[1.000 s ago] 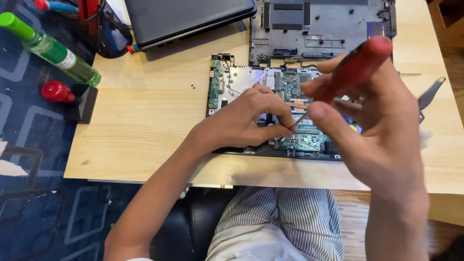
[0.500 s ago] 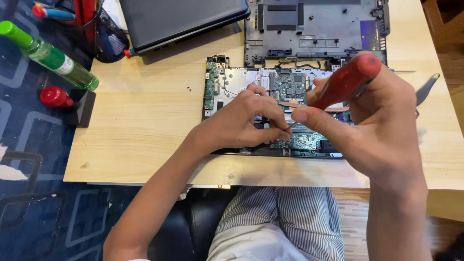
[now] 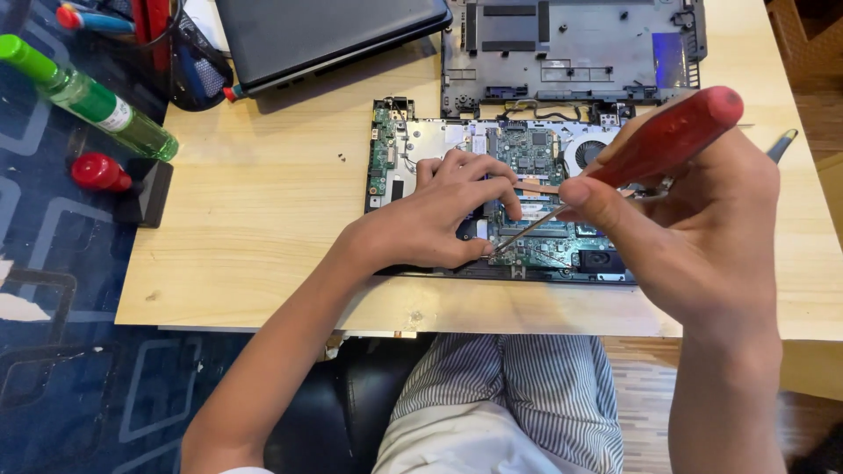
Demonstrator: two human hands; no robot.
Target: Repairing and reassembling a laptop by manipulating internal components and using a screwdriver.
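Red-handled screwdriver w/ thin steel shaft (image 3: 650, 154) gripped in closed right hand (image 3: 694, 237), tip angled onto exposed green laptop mainboard (image 3: 527, 189) mid-desk. Left hand (image 3: 439, 219) laid half-curled on board, nothing held, prob. bracing it.

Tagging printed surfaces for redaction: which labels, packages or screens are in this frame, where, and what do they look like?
Clear green plastic bottle with green cap: lying tilted at far left on the blue patterned surface; a pale paper label wraps its middle.
Blue-violet rectangular sticker: on the right of the grey plastic laptop bottom cover, top centre.
Closed dark laptop: top left of the wooden table; screen hidden.
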